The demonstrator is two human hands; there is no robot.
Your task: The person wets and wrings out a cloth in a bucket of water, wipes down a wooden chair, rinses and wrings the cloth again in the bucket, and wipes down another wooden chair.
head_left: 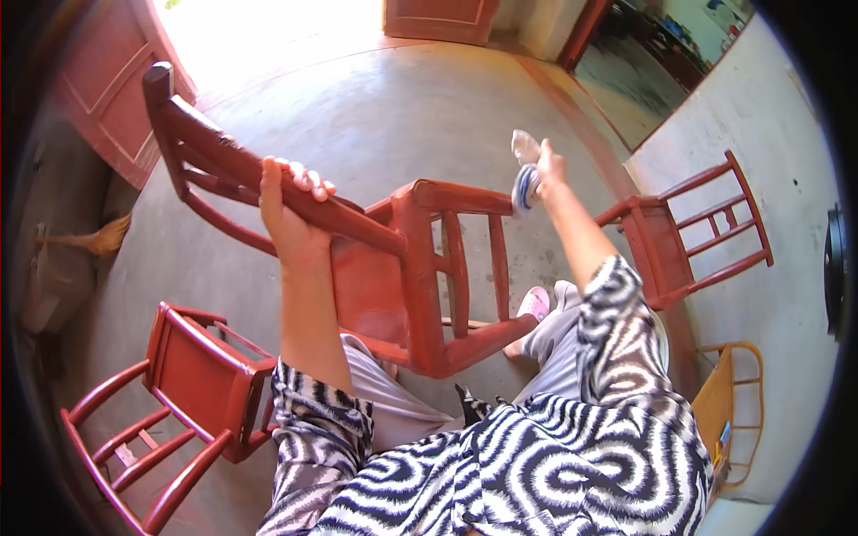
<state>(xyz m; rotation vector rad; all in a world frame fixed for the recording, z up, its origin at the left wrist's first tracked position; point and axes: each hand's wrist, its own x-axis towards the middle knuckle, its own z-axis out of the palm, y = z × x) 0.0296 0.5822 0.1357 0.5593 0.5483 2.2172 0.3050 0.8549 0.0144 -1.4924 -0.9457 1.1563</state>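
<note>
A red wooden chair [371, 281] is tilted over in front of me, its backrest pointing to the upper left and its legs to the right. My left hand [295, 205] is wrapped round a rail of that backrest, fingers over the top. To the right of the chair's legs, my right hand [551, 170] is closed on a bunched cloth [525, 183], whitish at the top with blue and white stripes below. The cloth is held off the chair, near the leg ends.
One red chair [201, 380] lies at the lower left, another [657, 241] at the right by the wall. A yellowish chair [715, 411] is at the lower right. A broom [98, 238] is at the left; red doors [116, 80] stand beyond.
</note>
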